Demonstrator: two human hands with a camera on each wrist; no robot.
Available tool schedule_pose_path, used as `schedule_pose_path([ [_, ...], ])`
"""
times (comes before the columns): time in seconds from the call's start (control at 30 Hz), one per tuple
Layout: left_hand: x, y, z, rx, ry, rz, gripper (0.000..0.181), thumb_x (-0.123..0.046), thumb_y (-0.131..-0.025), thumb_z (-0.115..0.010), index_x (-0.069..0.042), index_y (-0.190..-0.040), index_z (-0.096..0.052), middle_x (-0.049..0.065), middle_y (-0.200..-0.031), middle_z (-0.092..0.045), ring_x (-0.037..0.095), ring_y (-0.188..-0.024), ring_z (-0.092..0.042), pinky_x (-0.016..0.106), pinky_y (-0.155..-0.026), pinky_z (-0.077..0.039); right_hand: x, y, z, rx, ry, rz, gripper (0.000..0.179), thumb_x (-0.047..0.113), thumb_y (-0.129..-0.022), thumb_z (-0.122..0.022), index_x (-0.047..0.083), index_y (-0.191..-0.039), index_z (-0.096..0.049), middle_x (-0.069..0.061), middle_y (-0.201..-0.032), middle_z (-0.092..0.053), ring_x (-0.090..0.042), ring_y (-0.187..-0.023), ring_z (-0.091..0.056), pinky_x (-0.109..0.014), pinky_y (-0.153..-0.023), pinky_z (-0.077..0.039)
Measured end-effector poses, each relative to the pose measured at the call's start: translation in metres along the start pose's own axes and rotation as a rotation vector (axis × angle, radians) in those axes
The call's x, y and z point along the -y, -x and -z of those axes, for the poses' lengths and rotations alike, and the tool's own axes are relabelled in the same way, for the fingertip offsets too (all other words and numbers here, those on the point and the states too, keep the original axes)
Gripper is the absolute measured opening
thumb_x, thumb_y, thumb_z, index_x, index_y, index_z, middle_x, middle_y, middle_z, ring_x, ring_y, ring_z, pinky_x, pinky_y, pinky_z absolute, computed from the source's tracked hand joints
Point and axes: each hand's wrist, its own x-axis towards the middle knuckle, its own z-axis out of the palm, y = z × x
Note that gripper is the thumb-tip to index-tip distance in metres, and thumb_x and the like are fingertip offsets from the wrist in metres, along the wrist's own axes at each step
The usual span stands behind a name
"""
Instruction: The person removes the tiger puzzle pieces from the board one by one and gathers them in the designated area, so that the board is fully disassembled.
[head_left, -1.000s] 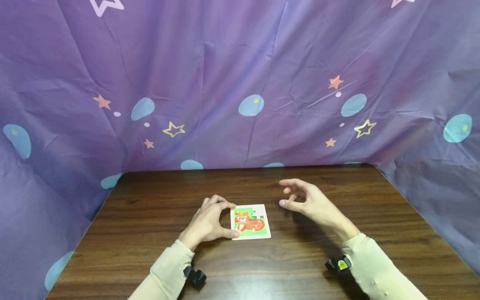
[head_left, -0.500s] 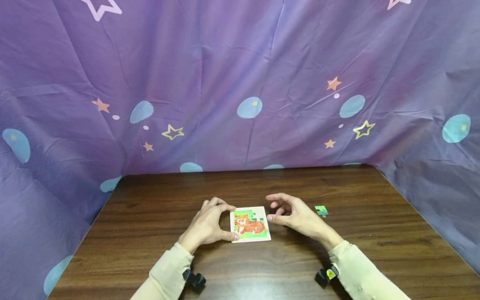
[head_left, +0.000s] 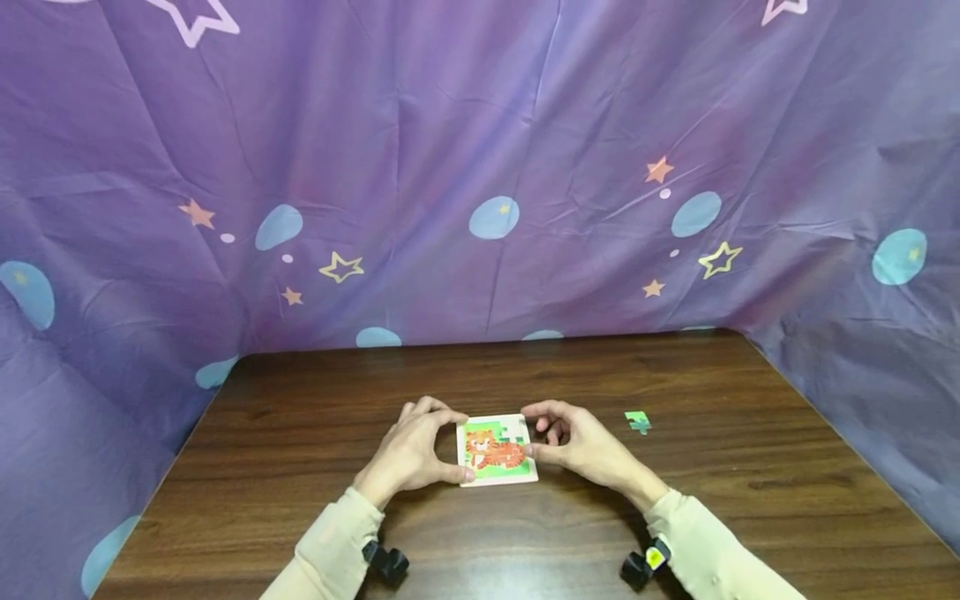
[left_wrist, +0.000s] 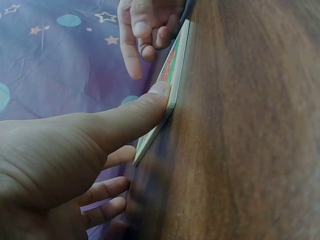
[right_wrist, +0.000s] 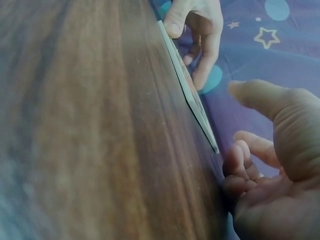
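Note:
A small square jigsaw puzzle (head_left: pixel 495 456) with an orange tiger on green lies flat on the table in the head view. Its upper right part shows a white, piece-shaped patch. My left hand (head_left: pixel 411 457) holds the puzzle's left side, thumb on the near corner and index finger at the far one. From the left wrist view, that thumb (left_wrist: pixel 142 112) presses the board's edge (left_wrist: pixel 179 70). My right hand (head_left: pixel 588 450) hovers at the puzzle's right edge, thumb and index spread with nothing between them. In the right wrist view its thumb (right_wrist: pixel 260 97) stands apart from the board (right_wrist: pixel 192 97).
A loose green jigsaw piece (head_left: pixel 638 422) lies on the brown wooden table (head_left: pixel 495 533), right of the right hand. A purple cloth (head_left: pixel 420 150) with stars hangs behind the table. Black wrist cameras (head_left: pixel 386 563) sit below both cuffs.
My right hand has moved left and nearer, from over the table to the puzzle's right edge, uncovering the loose green piece. The left hand has stayed on the puzzle.

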Motion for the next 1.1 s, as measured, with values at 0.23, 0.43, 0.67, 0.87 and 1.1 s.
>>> schedule_pose_path([
  [0.23, -0.0003, 0.0003, -0.0005, -0.004, 0.012, 0.005, 0.086, -0.046, -0.070, -0.107, -0.018, -0.143, -0.074, 0.008, -0.142, -0.063, 0.032, -0.128, -0.056, 0.059, -0.104, -0.056, -0.0029, -0.0001, 0.0009, 0.010, 0.063, 0.023, 0.052, 0.011, -0.089, -0.093, 0.001, -0.136, -0.073, -0.014, -0.103, -0.065, -0.009, -0.072, -0.054, -0.019, -0.060, -0.045],
  [0.43, 0.0007, 0.0008, -0.0007, 0.000, 0.010, 0.010, 0.085, -0.046, -0.070, -0.106, -0.019, -0.144, -0.074, 0.008, -0.142, -0.062, 0.032, -0.128, -0.055, 0.060, -0.103, -0.056, -0.0048, -0.0012, -0.0006, 0.021, 0.110, 0.030, 0.047, 0.015, -0.088, -0.094, 0.005, -0.130, -0.077, -0.010, -0.099, -0.064, -0.006, -0.069, -0.051, -0.019, -0.058, -0.043],
  [0.67, 0.0003, -0.0005, 0.0000, -0.003, 0.018, 0.000, 0.085, -0.044, -0.070, -0.107, -0.019, -0.144, -0.074, 0.008, -0.142, -0.062, 0.032, -0.128, -0.055, 0.060, -0.103, -0.056, -0.0018, -0.0027, -0.0020, 0.018, 0.207, 0.042, 0.040, 0.024, -0.085, -0.099, 0.015, -0.120, -0.083, -0.003, -0.096, -0.063, -0.008, -0.073, -0.054, -0.023, -0.063, -0.047],
  [0.87, 0.0002, -0.0001, -0.0006, -0.002, 0.020, 0.007, 0.084, -0.044, -0.071, -0.107, -0.020, -0.144, -0.074, 0.007, -0.142, -0.062, 0.032, -0.128, -0.055, 0.060, -0.103, -0.056, 0.0008, -0.0020, -0.0034, 0.020, 0.264, 0.032, 0.036, 0.028, -0.084, -0.099, 0.020, -0.116, -0.085, 0.001, -0.094, -0.062, -0.012, -0.077, -0.057, -0.024, -0.067, -0.048],
  [1.1, 0.0012, 0.0007, -0.0012, -0.005, 0.011, 0.000, 0.085, -0.045, -0.070, -0.107, -0.019, -0.144, -0.074, 0.007, -0.142, -0.063, 0.032, -0.127, -0.055, 0.059, -0.102, -0.057, 0.0019, -0.0021, -0.0045, 0.034, 0.252, 0.017, 0.035, 0.027, -0.085, -0.099, 0.019, -0.115, -0.084, 0.000, -0.095, -0.062, -0.013, -0.077, -0.056, -0.025, -0.068, -0.048],
])
